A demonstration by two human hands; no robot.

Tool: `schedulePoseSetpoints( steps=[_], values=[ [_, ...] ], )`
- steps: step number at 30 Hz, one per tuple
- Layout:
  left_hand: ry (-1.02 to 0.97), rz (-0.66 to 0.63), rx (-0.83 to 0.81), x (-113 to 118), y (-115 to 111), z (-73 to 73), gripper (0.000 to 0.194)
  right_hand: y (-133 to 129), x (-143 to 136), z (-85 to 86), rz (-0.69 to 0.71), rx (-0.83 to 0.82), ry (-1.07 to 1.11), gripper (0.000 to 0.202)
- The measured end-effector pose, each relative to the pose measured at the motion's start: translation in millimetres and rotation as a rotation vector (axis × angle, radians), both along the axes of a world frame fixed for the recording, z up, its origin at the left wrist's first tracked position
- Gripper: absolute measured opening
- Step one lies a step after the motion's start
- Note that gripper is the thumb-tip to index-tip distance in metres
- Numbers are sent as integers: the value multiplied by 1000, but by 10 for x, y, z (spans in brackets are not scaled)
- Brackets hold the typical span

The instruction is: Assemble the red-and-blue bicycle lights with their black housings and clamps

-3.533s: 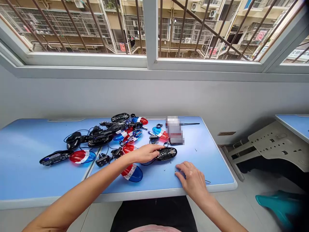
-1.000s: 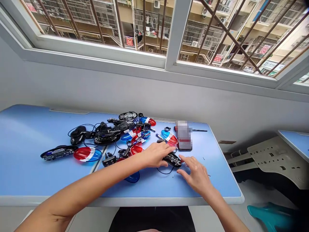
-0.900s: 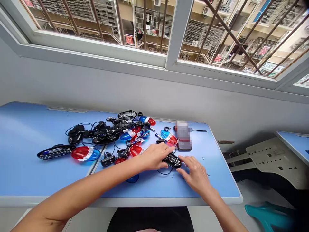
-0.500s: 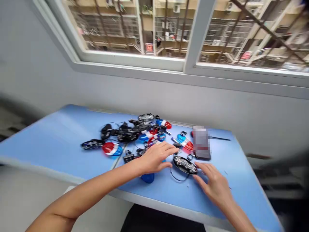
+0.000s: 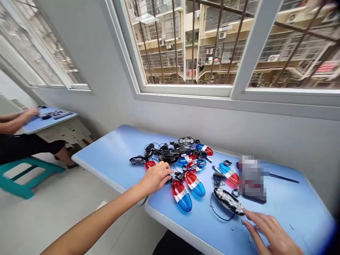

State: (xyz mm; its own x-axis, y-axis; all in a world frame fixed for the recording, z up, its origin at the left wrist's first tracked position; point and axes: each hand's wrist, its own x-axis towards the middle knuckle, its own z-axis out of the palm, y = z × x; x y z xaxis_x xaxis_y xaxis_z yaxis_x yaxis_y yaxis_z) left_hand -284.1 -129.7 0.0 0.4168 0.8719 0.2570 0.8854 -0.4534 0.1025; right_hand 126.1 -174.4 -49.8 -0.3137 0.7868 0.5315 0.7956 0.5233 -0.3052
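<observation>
My left hand (image 5: 157, 177) reaches into the near side of the pile, its fingers bent loosely over a small black part that they partly cover. Beside it lie two red, white and blue oval light covers (image 5: 181, 195) (image 5: 195, 184). My right hand (image 5: 269, 230) has thumb and forefinger apart, the forefinger at the near end of a black oval light base (image 5: 228, 201) with a silvery inside. A black wire (image 5: 221, 217) loops out from this base, which lies flat on the table.
Black bases, wires and coloured covers crowd the pile (image 5: 170, 156). A further red-blue cover (image 5: 230, 173) lies beside a blurred-out dark object (image 5: 252, 180). A thin black rod (image 5: 284, 177) sits behind. Small metal bits (image 5: 233, 228) lie near my right hand. Another person's hands (image 5: 30, 115) work at the far-left table.
The view has swung left, bringing the other person into sight. My left hand has moved left, away from the oval base, to the pile. My right hand has drawn slightly back along the base.
</observation>
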Motion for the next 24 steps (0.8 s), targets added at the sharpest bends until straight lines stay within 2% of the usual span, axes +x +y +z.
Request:
schedulePoseSetpoints(
  steps=[2,5,7,10,12,16,20,22,24],
  values=[
    [-39,-57,55,152,15,1,18,12,-28,195,-5,-45,-101,28],
    [-77,-186,115,449,119,19,19,208,-172,599,-154,-185,-277,27],
    [-72,-261,111,671,233,41,16,471,-348,870,-250,-373,-472,26],
    [-23,-292,84,954,403,81,11,949,-699,1120,-232,-458,-580,23],
    [-13,-286,70,1059,467,99,10,1223,-951,1142,-191,-520,-644,19],
    [-75,-290,45,1034,440,79,12,1507,-1339,980,-131,-623,-717,36],
    [-159,-298,35,895,345,22,15,1532,-1495,878,-119,-673,-712,35],
    [-189,-305,22,880,307,11,16,1513,-1514,931,-132,-674,-689,36],
    [-205,-321,10,921,275,20,16,1467,-1486,1068,-159,-654,-649,34]
  ],
)
